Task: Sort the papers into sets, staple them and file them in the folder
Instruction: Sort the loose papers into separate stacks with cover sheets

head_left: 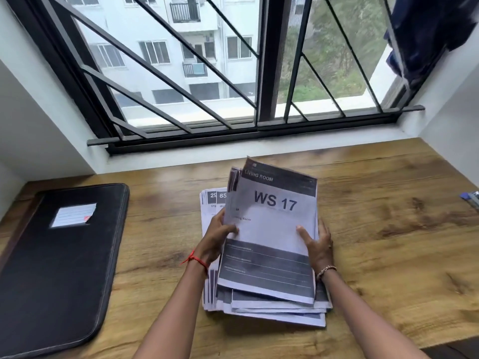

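Nearest, the left hand [220,237] and the right hand [319,244] each grip a side edge of a sheaf [272,229], thumbs laid on its front sheet and fingers curled round behind. That front sheet reads "WS 17" under a "LIVING ROOM" header. The sheaf is tilted up, far end raised, and its near edge rests on the pile [274,316] of loose papers under it. The pile lies in the middle of the desk [375,229], fanned and uneven, with other numbered sheets peeking out at its left. Well to the left lies the black folder [59,255], closed and flat, label upward. At the far right edge of the desk a small blue thing [470,198] shows, perhaps the stapler, though too little of it is in view to tell. Beyond is the barred window [233,60]. By the look of it, the task is at its start: sorting is under way, no stapled set is visible, and stapling and filing are still to do.
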Tool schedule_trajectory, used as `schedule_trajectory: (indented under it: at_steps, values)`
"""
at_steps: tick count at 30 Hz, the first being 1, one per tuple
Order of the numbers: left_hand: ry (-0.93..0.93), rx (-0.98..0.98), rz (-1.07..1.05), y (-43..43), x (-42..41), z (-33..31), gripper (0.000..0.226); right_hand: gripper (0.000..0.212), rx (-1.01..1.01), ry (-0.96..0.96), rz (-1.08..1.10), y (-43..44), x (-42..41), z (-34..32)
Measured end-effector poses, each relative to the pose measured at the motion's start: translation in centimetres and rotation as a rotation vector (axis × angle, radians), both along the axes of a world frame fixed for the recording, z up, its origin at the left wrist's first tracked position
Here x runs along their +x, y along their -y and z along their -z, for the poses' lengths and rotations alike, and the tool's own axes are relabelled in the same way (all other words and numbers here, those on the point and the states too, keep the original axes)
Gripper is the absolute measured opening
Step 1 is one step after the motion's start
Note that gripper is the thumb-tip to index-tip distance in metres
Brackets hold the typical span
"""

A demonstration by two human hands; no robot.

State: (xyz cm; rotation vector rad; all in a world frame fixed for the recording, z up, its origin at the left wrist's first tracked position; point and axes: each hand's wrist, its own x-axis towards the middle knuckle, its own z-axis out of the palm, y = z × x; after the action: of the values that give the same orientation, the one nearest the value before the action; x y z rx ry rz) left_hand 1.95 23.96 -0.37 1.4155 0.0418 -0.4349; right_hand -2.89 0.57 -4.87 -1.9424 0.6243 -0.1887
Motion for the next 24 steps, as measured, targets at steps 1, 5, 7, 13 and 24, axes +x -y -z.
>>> schedule_trajectory:
  at_steps: [1,5,7,13,24]
  values:
    - [0.001,0.004,-0.004,0.4,0.2,-0.3,0.055,0.100,0.134,0.025,0.017,0.9,0.5,-0.2]
    - [0.041,-0.045,-0.041,2.4,1.0,-2.6,0.051,0.042,0.358,0.044,-0.039,3.3,1.8,-4.6]
    - [0.076,-0.079,-0.052,3.3,1.6,-4.0,0.052,0.037,0.367,0.070,-0.073,4.4,3.0,-6.4]
    - [0.389,-0.059,-0.154,6.5,3.3,-9.0,0.051,0.031,0.297,0.331,-0.072,4.9,5.8,-13.1]
    - [0.423,0.061,-0.391,8.5,1.0,-5.9,0.046,0.040,0.016,0.375,-0.122,2.5,4.7,-10.3]
